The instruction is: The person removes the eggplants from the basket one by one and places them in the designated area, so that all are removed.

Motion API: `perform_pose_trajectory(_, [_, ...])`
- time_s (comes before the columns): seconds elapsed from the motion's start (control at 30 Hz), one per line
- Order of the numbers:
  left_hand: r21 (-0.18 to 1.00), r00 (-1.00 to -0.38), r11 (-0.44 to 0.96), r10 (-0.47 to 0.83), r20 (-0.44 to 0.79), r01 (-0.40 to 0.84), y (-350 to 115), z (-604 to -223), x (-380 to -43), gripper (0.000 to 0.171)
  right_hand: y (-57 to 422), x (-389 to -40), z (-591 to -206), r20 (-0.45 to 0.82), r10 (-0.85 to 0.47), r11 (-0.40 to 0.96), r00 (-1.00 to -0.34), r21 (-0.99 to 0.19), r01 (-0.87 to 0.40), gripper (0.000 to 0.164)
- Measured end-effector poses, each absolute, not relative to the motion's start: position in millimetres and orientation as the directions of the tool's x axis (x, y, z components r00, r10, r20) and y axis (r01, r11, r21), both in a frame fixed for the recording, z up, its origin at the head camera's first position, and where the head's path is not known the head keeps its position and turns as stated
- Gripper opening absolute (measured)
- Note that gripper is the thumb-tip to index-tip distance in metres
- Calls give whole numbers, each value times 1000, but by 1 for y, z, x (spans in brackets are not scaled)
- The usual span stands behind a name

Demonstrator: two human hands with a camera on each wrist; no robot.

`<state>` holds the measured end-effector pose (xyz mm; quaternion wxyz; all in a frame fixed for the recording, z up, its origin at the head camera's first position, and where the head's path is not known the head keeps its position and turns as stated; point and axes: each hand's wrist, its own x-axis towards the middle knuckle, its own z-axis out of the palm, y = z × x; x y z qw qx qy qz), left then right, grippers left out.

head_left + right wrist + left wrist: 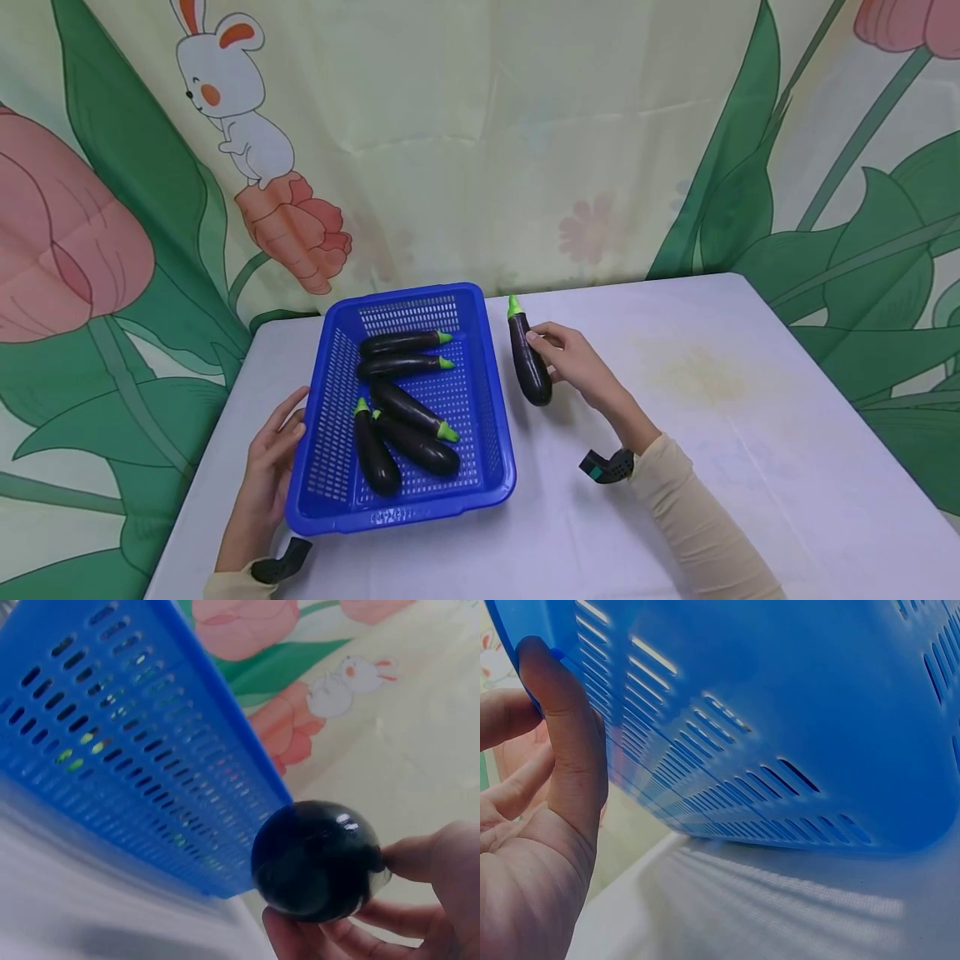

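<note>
A blue plastic basket (pixel 491 400) with slotted walls stands on the table, several dark eggplants (pixel 408 408) with green stems lying inside it. At its left side, my left hand (pixel 276 454) holds the rim; in the left wrist view the thumb (pixel 566 727) bends up against the basket's edge. To the right of the basket, my right hand (pixel 573 362) grips another eggplant (pixel 531 367) by its middle, the green stem pointing away. Seen from the right wrist, that eggplant's rounded end (pixel 315 859) sits between thumb and fingers, beside the basket wall (pixel 142 742).
A white cloth covers the table (pixel 720 467), with a faint yellowish stain on the right. Behind the table hangs a printed backdrop (pixel 450 150) with a rabbit, tulips and leaves. Each wrist wears a black strap-on device (pixel 606 467).
</note>
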<state>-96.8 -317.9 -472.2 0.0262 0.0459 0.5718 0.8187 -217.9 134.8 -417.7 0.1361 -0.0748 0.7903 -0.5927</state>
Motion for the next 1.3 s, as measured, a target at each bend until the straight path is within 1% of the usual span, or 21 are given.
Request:
perform_pose_trajectory(0.23, [928,-993,-372,106,50,7,-318,-472,-97,56,139,-225,-429,-190,-204,337,-960,-935,113,50])
perform_pose_trajectory(0.43, [931,-995,-365,95,43,5,-317,-472,-96,55,140,-230,-440,-229,-163,354,-960,-922,159,49])
perform_pose_trajectory(0.53, [934,-996,-358,87,34,0,-316,-472,-96,56,140,-232,-446,-215,-137,404,-967,-903,144,47])
perform_pose_trajectory(0.7, [941,-998,-338,65,14,-9,-316,-471,-96,57,139,-233,-453,-160,-82,561,-984,-823,87,47])
perform_pose_trajectory(0.77, [944,-998,-328,56,6,-12,-316,-471,-95,57,139,-232,-454,-145,-73,600,-987,-796,72,48])
perform_pose_trajectory(1.0, [950,-999,-313,46,2,-13,-315,-471,-96,58,138,-229,-455,-105,-55,659,-993,-751,43,48])
perform_pose_trajectory(1.3, [949,-998,-315,56,12,-6,-316,-471,-96,57,136,-226,-457,-106,-41,706,-994,-706,46,50])
